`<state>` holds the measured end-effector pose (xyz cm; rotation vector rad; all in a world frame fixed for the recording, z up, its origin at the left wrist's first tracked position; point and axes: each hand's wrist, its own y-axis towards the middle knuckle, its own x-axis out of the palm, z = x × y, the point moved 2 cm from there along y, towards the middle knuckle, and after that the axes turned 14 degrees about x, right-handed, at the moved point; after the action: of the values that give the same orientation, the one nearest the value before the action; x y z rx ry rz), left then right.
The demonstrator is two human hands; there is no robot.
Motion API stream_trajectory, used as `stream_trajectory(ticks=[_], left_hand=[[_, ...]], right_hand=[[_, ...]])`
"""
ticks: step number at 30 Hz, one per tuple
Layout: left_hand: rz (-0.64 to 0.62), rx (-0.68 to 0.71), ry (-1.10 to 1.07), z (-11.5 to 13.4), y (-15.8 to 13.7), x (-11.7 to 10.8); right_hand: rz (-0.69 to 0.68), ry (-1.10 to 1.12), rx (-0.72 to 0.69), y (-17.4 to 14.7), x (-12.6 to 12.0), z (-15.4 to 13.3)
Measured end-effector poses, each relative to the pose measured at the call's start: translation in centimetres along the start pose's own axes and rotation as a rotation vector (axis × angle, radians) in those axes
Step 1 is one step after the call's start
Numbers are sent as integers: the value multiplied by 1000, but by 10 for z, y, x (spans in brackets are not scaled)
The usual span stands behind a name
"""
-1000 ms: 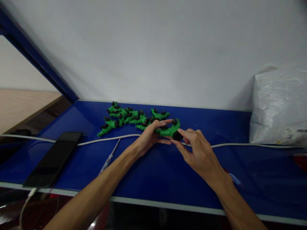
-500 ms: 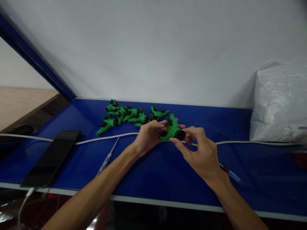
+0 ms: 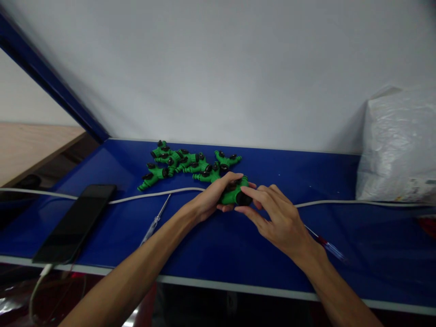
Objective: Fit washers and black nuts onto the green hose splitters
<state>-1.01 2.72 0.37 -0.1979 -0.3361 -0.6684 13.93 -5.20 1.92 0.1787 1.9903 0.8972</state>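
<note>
A green Y-shaped hose splitter (image 3: 231,195) with black valve levers lies in my left hand (image 3: 213,196), whose thumb is over its top and fingers underneath. My right hand (image 3: 277,218) pinches the splitter's black round collar (image 3: 244,198) between thumb and fingers. Part of the splitter is covered by my left thumb. Just behind my left hand, several more green hose splitters (image 3: 155,175) lie in a loose cluster on the blue shelf (image 3: 218,250).
A white cable (image 3: 146,196) runs across the shelf behind my wrists. At left lies a black phone (image 3: 76,222), plugged in. One screwdriver (image 3: 153,223) lies by my left forearm, another screwdriver (image 3: 332,247) by my right wrist. A plastic-wrapped package (image 3: 397,150) stands at right.
Both hands have brought the splitter slightly down and left, and it has turned. My left thumb now lies over its top. My right fingers have closed onto the black collar.
</note>
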Motion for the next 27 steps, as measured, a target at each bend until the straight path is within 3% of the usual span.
stream_trajectory(ticks=[8,17,23,27], left_hand=[[-36,-106,-24,-2,0,2],[-97,-234,-96,-5,-1,-4],[-106,-208,-8,-5,-1,-4],[-107,-207,32,-5,-1,-3]], right_hand=[[59,60,31,2,2,-6],[-111,174,25,0,-3,-6],[-143,202,107,0,-2,-8],[-86,195,140,0,-3,-10]])
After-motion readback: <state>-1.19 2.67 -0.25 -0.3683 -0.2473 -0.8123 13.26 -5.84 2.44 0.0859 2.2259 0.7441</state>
